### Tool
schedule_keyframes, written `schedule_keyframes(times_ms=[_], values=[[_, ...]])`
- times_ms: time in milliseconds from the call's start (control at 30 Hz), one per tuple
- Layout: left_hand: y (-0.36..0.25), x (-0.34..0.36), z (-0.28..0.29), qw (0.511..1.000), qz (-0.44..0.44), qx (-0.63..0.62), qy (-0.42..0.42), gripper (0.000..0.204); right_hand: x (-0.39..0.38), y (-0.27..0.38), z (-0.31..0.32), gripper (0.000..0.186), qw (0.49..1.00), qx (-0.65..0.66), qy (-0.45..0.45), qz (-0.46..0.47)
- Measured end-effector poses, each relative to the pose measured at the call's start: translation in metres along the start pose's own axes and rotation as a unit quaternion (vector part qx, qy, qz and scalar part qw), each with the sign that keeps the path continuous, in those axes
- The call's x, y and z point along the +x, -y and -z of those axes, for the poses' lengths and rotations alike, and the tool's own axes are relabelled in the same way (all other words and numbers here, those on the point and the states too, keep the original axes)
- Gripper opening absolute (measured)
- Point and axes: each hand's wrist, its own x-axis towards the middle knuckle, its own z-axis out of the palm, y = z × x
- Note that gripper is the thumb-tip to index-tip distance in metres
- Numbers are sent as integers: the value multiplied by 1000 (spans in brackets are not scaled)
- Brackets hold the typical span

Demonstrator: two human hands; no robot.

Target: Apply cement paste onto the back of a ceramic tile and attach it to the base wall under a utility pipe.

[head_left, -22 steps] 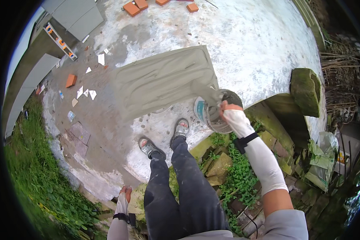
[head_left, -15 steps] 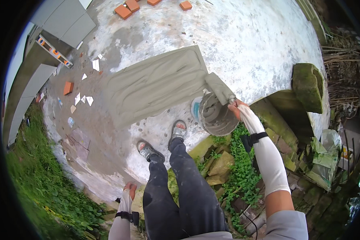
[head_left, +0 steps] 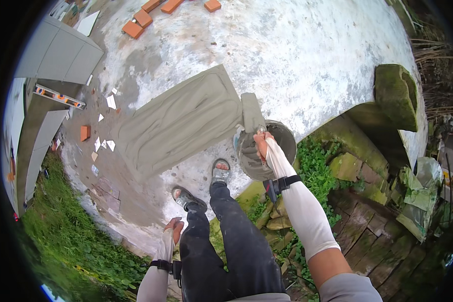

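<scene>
My right hand (head_left: 263, 142) grips the handle of a mortar-coated trowel (head_left: 251, 110), held over a round bucket (head_left: 287, 153) of grey mortar. The trowel's flat blade points away from me, beside the right end of a large tile or panel (head_left: 178, 121) spread with wavy wet grey mortar on the concrete. My left hand (head_left: 173, 226) hangs low beside my left leg, empty, with its fingers loosely apart. Both forearms wear light sleeves with black straps.
Orange bricks (head_left: 133, 30) lie at the back and a spirit level (head_left: 59, 96) at the left, near grey panels (head_left: 60, 53) and white tile scraps (head_left: 110, 102). A mossy block (head_left: 395, 95) stands right. The concrete edge drops to rubble and plants (head_left: 319, 161); grass borders the left.
My right hand has moved left, and the trowel blade has swung to a more upright angle in the picture, alongside the mortar slab. The scene has shifted as my head turned.
</scene>
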Motion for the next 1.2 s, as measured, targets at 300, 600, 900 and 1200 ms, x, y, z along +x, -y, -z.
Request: schedule_keyframes(times_ms=[300,600,900,1200], values=[[-20,6,-7,1000,5,20,13,37,-72,-93,73,40,987,-126,-100,23],[22,30,-11,995,1,82,61,38,-137,-220,25,33,987,104,-48,-115],[63,15,27,992,-29,118,41,40,-274,-260,-11,31,982,92,-92,-140],[139,-9,61,996,-20,85,16,42,-131,-151,-109,21,962,247,-118,-15]])
